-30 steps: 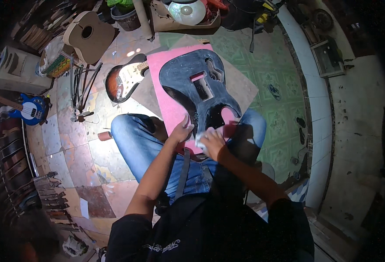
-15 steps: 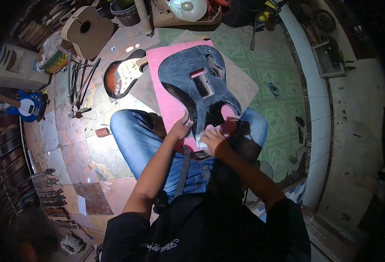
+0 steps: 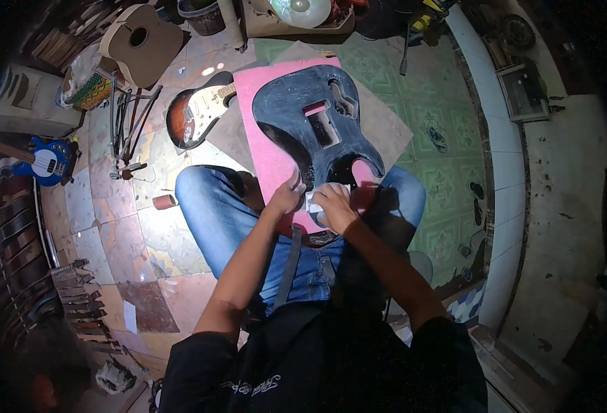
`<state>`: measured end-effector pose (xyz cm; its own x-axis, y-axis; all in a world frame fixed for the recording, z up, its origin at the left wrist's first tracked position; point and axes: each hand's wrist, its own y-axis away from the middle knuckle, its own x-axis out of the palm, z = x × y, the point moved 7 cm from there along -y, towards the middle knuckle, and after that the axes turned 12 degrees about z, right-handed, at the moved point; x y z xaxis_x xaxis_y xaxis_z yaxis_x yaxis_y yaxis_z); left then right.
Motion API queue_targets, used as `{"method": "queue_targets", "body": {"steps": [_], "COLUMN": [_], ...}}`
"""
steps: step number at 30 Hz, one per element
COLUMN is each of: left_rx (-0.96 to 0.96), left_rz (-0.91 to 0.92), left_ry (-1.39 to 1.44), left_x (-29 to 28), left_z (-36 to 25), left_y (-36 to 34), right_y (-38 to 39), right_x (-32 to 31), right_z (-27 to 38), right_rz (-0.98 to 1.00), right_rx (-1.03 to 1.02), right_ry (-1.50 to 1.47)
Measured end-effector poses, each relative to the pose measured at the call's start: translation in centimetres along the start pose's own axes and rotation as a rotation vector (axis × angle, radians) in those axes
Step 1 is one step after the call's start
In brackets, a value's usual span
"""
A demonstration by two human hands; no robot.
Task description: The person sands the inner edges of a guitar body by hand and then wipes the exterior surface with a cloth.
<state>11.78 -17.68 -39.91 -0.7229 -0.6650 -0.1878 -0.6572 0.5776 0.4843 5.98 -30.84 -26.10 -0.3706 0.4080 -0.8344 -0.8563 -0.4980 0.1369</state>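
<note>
A black electric guitar body (image 3: pixel 296 103), dull and scuffed on its flat face and glossy along parts of its edge, lies on a pink sheet (image 3: pixel 252 86) across my lap. Routed openings show in its middle and along one side. My left hand (image 3: pixel 286 198) grips the body's near left edge, thumb up. Close by, my right hand (image 3: pixel 334 205) is closed over a small whitish folded pad (image 3: pixel 312 202) and presses it on the near end of the body. The pad lies mostly under the fingers.
A grey board (image 3: pixel 382 124) lies under the pink sheet. Left of it rests a sunburst electric guitar (image 3: pixel 186 117); farther off are an unfinished acoustic guitar body (image 3: pixel 138 41), metal stands (image 3: pixel 128 124) and a blue guitar (image 3: pixel 45 162). A reddish-brown roll (image 3: pixel 164 202) sits beside my left knee.
My right hand has slid the whitish pad a little away from me over the near end of the guitar body. My left hand keeps its hold. The whole view has shifted slightly.
</note>
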Motion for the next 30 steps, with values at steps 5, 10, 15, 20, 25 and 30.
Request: {"method": "queue_targets", "body": {"steps": [5, 10, 15, 20, 25, 30], "left_rx": [-0.023, -0.048, -0.060, 0.306, 0.486, 0.449], "left_rz": [-0.008, -0.134, -0.462, -0.468, -0.108, -0.031], "left_ry": [0.089, 0.120, 0.043, -0.513, -1.192, -1.366], "left_x": [0.2, -0.6, -3.8, -9.5, -6.6, -6.0], "left_z": [0.9, 1.2, -5.6, -13.6, -13.3, -14.5], "left_y": [0.0, 0.4, 2.5, 2.3, -3.7, -6.4], "right_y": [4.2, -0.7, 3.1, 6.9, 8.0, 10.0], "right_x": [2.1, -1.0, -5.1, -7.0, -7.9, -6.7], "right_z": [-0.3, 0.3, -5.0, -6.2, -5.6, -6.9], "right_rz": [0.120, -0.034, -0.428, -0.550, -0.755, -0.730], "right_rx": [-0.039, 0.046, 0.288, 0.526, 0.414, 0.611], "right_ry": [0.063, 0.045, -0.112, -0.670, -0.822, -0.647]}}
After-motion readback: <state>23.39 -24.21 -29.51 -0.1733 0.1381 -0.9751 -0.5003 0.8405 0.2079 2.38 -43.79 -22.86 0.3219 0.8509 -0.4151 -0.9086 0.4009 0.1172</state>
